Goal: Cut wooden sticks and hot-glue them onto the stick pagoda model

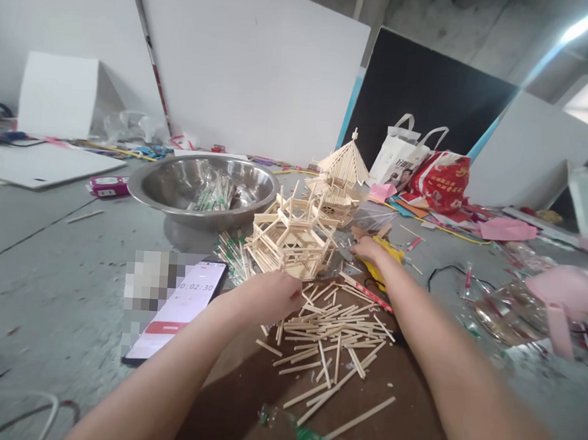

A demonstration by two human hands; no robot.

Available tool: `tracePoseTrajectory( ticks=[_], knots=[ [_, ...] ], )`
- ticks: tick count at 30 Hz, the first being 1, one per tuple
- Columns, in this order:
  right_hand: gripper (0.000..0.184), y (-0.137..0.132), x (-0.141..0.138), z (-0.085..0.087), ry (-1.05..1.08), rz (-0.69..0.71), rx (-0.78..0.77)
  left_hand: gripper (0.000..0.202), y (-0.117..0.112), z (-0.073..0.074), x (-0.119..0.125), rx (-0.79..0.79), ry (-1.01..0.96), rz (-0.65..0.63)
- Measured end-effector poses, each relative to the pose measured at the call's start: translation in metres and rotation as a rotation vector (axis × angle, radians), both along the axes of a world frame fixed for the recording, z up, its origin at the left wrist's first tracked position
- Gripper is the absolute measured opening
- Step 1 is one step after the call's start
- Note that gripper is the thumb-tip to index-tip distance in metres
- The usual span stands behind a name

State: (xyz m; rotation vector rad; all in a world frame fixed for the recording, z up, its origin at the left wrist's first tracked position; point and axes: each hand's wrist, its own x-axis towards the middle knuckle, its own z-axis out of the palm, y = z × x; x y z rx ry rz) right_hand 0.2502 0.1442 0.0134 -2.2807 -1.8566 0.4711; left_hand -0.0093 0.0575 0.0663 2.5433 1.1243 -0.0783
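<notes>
My left hand [282, 295] is curled low at the front of a small open frame [296, 233] built from pale wooden sticks. Its fingertips are turned away, so what they pinch is hidden. Farther right, my right hand [366, 248] reaches out with bent fingers beside a yellow object [389, 256] whose kind I cannot make out. Whatever those fingers hold is too small to name. Loose wooden sticks [335, 325] lie heaped on a brown board [362, 410] between my forearms. Behind the frame stands a stick tower [344, 163] with a pointed roof.
A steel basin [150, 204] with wrapped sticks stands at the back left. A phone [179, 312] showing a timer lies by my left forearm. White [395, 153] and red bags [440, 182] stand at the back right; pink scraps and plastic litter the floor there.
</notes>
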Motion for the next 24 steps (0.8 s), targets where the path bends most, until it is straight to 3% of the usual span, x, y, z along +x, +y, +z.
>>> tracePoseTrajectory(
  ticks=[6, 9, 11, 16, 24],
  knots=[
    [0.016, -0.039, -0.011, 0.041, 0.264, -0.001, 0.009, 0.025, 0.003, -0.002, 0.0, 0.011, -0.122, 0.017],
    [0.01, -0.057, -0.028, 0.066, 0.571, 0.1, 0.004, 0.025, 0.004, -0.005, 0.0, 0.001, -0.165, 0.019],
    [0.007, -0.061, -0.041, 0.076, 0.655, 0.167, -0.047, 0.026, 0.004, -0.008, 0.001, -0.012, -0.167, 0.026],
    [0.009, -0.05, -0.06, 0.075, 0.634, 0.241, -0.094, 0.028, 0.003, -0.013, -0.001, -0.028, -0.141, 0.031],
    [0.009, -0.041, -0.058, 0.07, 0.648, 0.277, -0.114, 0.03, 0.004, -0.019, -0.001, -0.013, -0.104, -0.025]
  ],
)
